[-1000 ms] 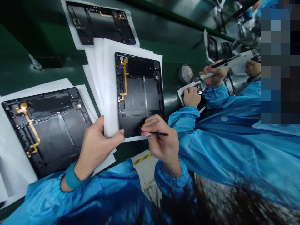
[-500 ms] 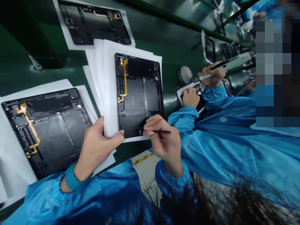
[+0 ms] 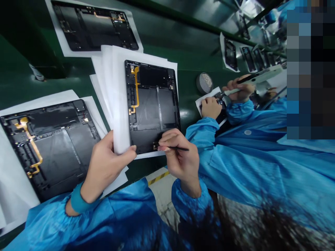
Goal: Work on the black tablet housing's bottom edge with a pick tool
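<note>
A black tablet housing [image 3: 146, 108] with a gold flex cable [image 3: 136, 90] on its left side lies on a stack of white sheets [image 3: 119, 94]. My left hand [image 3: 106, 164] grips the housing's lower left corner and the sheets, thumb on top and fingers hidden beneath. Pinched in my right hand [image 3: 183, 157] is a thin black tool [image 3: 178, 148]; its exact kind is unclear. The fingertips are over the housing's bottom edge, beside a small metallic component [image 3: 155, 145]. Whether the tool's tip touches that component is hidden by my fingers.
A second tablet housing [image 3: 57, 143] lies on paper at the left, and another housing [image 3: 96, 31] at the back. To the right, a co-worker's hands [image 3: 211, 108] work on a small device near a round metal container [image 3: 204, 83]. The green bench [image 3: 185, 101] runs beneath.
The whole view has shifted slightly, so my hands and the housing appear a little further left. My grip and the pinch on the black tool look the same.
</note>
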{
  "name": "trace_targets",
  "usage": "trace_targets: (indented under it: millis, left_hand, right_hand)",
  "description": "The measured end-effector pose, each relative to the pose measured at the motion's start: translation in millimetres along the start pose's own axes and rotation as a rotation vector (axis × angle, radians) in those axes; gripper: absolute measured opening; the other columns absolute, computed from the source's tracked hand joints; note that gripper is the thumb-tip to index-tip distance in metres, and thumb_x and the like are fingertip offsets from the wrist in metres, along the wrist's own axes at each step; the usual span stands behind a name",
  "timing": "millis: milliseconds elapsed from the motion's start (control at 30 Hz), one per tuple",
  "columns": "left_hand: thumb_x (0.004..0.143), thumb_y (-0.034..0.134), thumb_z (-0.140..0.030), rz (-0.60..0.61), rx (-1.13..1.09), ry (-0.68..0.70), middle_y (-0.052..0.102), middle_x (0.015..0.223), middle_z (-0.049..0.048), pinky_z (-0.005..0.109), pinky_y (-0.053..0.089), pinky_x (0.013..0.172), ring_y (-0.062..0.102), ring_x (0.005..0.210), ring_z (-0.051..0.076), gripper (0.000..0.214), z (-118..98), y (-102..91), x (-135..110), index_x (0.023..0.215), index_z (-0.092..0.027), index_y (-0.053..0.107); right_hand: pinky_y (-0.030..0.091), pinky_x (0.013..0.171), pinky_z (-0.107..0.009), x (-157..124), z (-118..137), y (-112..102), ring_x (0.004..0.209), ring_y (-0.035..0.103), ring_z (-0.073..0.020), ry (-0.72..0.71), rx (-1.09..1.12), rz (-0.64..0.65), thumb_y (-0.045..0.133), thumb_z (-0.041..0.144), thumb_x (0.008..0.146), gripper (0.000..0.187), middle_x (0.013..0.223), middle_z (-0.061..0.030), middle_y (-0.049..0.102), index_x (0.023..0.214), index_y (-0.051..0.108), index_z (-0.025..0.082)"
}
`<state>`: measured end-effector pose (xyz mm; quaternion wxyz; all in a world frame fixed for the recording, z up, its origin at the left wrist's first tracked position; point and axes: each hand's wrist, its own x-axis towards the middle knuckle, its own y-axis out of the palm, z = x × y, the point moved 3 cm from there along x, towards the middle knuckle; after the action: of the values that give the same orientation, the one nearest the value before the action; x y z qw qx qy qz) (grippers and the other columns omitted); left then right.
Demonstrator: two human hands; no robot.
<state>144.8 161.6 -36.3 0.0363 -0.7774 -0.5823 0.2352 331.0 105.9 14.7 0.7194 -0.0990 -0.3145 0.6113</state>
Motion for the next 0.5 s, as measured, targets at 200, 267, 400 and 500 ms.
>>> trace_targets:
  millis: [200, 267, 400, 500]
  left_hand:
    - [0.067, 0.057, -0.055, 0.014, -0.034, -0.007, 0.047, 0.062, -0.0074, 0.020, 0.032, 0.053, 0.044, 0.058, 0.006, 0.041, 1.4, 0.4, 0.1, 0.077, -0.015, 0.059]
    - [0.067, 0.056, -0.056, 0.011, -0.034, -0.004, 0.047, 0.061, -0.0077, 0.019, 0.031, 0.053, 0.044, 0.057, 0.005, 0.042, 1.1, 0.0, 0.3, 0.075, -0.015, 0.058]
    - [0.067, 0.056, -0.056, 0.012, -0.041, -0.001, 0.046, 0.061, -0.0080, 0.019, 0.030, 0.053, 0.043, 0.057, 0.005, 0.041, 1.4, -0.1, 0.4, 0.076, -0.015, 0.058]
    - [0.066, 0.058, -0.055, 0.017, -0.048, -0.010, 0.047, 0.062, -0.0077, 0.019, 0.032, 0.052, 0.043, 0.058, 0.006, 0.041, 2.8, 0.1, 0.3, 0.079, -0.016, 0.060]
  right_hand:
    - [0.053, 0.071, -0.035, 1.3, -0.5, 1.0, 0.076, 0.062, -0.0164, 0.007, 0.029, -0.008, 0.056, 0.010, 0.089, 0.015, 0.073, 0.0005, 0.065, 0.085, 0.060, 0.023]
    - [0.053, 0.070, -0.036, 1.8, 0.0, 1.3, 0.076, 0.062, -0.0167, 0.014, 0.028, -0.005, 0.056, 0.011, 0.089, 0.014, 0.073, 0.0003, 0.065, 0.084, 0.060, 0.023]
    - [0.054, 0.069, -0.036, 2.9, 0.5, 1.1, 0.075, 0.063, -0.0173, 0.023, 0.026, 0.001, 0.057, 0.012, 0.090, 0.013, 0.073, 0.0001, 0.065, 0.084, 0.060, 0.024]
    - [0.053, 0.070, -0.036, 3.2, 0.3, 0.6, 0.075, 0.062, -0.0170, 0.024, 0.030, -0.001, 0.056, 0.012, 0.090, 0.014, 0.073, 0.0004, 0.065, 0.084, 0.060, 0.024]
